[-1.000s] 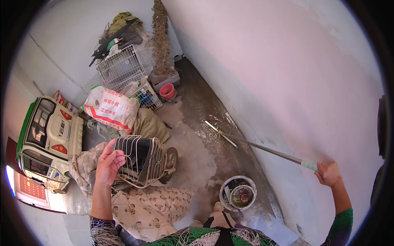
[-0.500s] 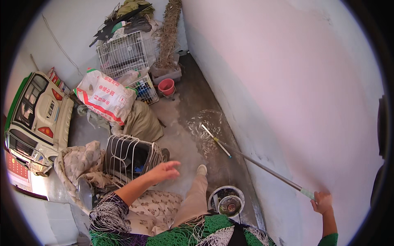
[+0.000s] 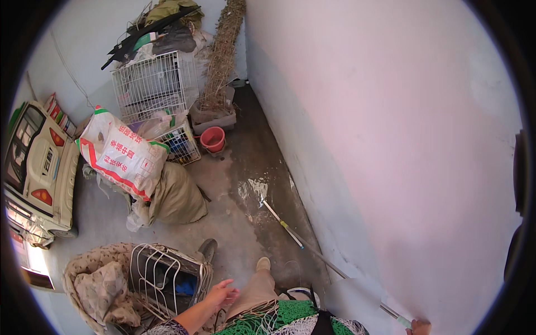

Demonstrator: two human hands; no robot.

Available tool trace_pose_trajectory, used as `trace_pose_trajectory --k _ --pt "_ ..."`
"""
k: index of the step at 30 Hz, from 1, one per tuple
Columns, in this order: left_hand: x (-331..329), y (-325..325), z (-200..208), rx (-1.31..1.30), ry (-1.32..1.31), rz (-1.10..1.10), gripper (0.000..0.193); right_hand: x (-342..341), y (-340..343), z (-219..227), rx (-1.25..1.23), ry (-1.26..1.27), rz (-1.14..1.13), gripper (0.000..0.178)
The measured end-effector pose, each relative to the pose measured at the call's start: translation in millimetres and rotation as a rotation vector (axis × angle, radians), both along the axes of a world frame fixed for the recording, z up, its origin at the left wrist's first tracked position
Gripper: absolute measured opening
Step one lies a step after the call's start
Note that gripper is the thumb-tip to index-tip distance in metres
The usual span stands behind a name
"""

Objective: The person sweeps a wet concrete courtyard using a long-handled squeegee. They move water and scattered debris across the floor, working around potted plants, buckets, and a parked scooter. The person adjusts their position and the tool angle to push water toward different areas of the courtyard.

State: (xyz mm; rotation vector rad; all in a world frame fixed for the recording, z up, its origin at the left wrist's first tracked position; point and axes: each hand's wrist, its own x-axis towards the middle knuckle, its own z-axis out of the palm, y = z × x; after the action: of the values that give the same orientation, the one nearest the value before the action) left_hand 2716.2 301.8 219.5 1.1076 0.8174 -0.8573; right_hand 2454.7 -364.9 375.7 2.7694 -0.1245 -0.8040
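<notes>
My right hand [image 3: 419, 327], low at the right beside the pink-white wall, is closed round the pale green grip of a long-handled floor squeegee [image 3: 335, 270]. Its metal pole slants forward and left along the foot of the wall. The white crossbar head [image 3: 272, 212], with a yellow-green joint, lies on wet grey floor next to a shiny puddle [image 3: 258, 188]. My left hand [image 3: 224, 295] holds nothing, fingers apart, in front of my body near a white wire basket [image 3: 167, 273]. Part of the pole is blurred.
A round bucket [image 3: 304, 291] is partly hidden by my green clothing. Farther off stand a red bucket [image 3: 213, 139], stacked white wire cages [image 3: 151, 84], full sacks [image 3: 125, 148] and dried stalks [image 3: 223, 61]. A small cream vehicle [image 3: 47, 167] stands at the left; the wall [image 3: 357, 139] bounds the right.
My right hand and the pole's grip end are lower in view. The squeegee head sits lower and farther left. My left hand has come down nearer my body; the whole view has shifted.
</notes>
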Motion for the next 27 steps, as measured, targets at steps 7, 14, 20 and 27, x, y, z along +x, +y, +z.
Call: trace_pose_trajectory --k 7,14,20,27 --pt "89 -56 -21 -0.05 -0.081 -0.042 0.043 22 8 1 0.111 0.007 0.117 0.048" --pt "102 -86 -19 -0.15 -0.096 0.11 0.04 -15 36 -38 0.404 0.102 -0.167 0.061" --pt "100 -105 -50 -0.238 0.079 0.283 0.039 -2 26 -29 0.466 0.059 -0.12 0.059" --pt "161 -113 -49 -0.308 0.073 0.277 0.036 80 52 -25 0.859 0.458 -1.298 0.068"
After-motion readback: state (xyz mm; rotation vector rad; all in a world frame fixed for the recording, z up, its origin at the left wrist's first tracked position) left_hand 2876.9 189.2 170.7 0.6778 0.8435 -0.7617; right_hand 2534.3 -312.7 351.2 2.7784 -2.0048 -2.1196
